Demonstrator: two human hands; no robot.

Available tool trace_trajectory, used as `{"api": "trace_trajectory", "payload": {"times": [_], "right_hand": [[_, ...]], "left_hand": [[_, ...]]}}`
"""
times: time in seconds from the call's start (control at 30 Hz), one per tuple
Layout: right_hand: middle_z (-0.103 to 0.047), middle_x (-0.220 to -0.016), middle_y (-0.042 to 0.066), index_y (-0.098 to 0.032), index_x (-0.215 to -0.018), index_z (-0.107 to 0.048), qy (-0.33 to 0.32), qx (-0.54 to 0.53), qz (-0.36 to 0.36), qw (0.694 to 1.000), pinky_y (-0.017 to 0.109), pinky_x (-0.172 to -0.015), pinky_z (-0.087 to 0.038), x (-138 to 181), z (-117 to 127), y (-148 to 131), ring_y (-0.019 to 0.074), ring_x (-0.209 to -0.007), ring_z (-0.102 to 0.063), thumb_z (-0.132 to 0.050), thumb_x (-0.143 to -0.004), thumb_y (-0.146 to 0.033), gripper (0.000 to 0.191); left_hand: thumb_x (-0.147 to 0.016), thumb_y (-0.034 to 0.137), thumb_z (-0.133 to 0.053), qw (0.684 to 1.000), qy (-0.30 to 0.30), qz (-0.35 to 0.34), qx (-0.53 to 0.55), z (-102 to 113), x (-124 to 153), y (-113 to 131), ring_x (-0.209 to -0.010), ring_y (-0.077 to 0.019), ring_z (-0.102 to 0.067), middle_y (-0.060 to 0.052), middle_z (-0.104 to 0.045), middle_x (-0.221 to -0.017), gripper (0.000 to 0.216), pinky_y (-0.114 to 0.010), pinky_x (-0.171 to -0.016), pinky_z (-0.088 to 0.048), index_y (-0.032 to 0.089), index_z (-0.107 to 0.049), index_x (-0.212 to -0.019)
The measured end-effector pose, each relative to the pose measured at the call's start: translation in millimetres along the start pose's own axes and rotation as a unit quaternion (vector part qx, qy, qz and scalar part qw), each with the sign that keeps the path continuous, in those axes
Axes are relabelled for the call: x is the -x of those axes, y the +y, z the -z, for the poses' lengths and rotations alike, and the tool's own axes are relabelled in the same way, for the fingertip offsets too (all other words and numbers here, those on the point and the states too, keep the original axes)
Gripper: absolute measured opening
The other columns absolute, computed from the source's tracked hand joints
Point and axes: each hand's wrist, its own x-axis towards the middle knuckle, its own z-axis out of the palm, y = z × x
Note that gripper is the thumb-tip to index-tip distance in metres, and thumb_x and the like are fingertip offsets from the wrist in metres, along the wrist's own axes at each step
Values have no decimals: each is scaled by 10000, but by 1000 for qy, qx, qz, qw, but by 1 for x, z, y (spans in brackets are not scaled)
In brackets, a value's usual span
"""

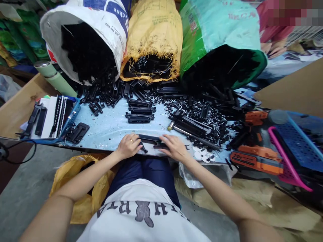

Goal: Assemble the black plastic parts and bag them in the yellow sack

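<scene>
At the table's front edge, a long black plastic bar [149, 138] lies crosswise between my two hands. My left hand [128, 146], with a ring on one finger, is closed on its left end; a small black arm-like part [143, 148] sticks out below those fingers. My right hand [175, 148] grips the right end, and another dark narrow piece [159, 146] shows under its fingers. The undersides of both hands are hidden. Just beyond, several similar black assemblies [140, 117] lie in a stacked row. A hammer [194, 136] rests to the right.
Three sacks stand behind: white [121, 43], yellow [153, 30] and green [196, 40], spilling black parts. Loose screws [214, 122] cover the right side. An orange power drill [256, 159] lies far right, a blue basket [73, 116] left. Another person's hands [275, 48] show at top right.
</scene>
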Motion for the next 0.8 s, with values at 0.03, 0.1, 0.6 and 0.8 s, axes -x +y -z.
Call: {"api": "trace_trajectory", "payload": {"times": [0.03, 0.1, 0.6, 0.8], "right_hand": [[-611, -1099, 171, -126, -1135, -603, -6, 30, -38, 999, 369, -818, -414, 12, 2, 10, 257, -977, -549, -434, -858, -590, 566], [-640, -830, 145, -121, -859, -663, -27, 72, -88, 993, 316, -686, -397, 28, 4, 24, 226, -790, -570, -426, -828, -650, 581], [-475, -520, 18, -178, -579, -521, 41, -145, 81, 985, 263, -508, -261, 14, 55, -11, 121, -502, -435, -307, -870, -640, 586], [-490, -590, 44, -218, -695, -549, 78, -450, 124, 881, 300, -578, -418, -5, 39, -79, 167, -590, -504, -65, -863, -685, 693]], "left_hand": [[-885, 362, -487, 998, -11, -65, 11, -2, -6, -2, -1116, -235, -538, -126, -635, -1121, 309, -367, -941, -407, 162, -633, -1070], [-893, 356, -478, 986, -73, -146, 32, -5, -25, -3, -1158, -224, -508, -125, -586, -1217, 361, -359, -973, -374, 167, -570, -1186], [-941, 504, -170, 971, -134, -41, 193, 38, -27, 11, -650, -163, -576, -67, -603, -631, 594, -277, -632, -414, 188, -575, -643], [-891, 561, 81, 896, 46, -34, 440, 56, 15, 71, -491, -142, -511, -52, -516, -496, 746, -290, -516, -436, 202, -490, -573]]}}
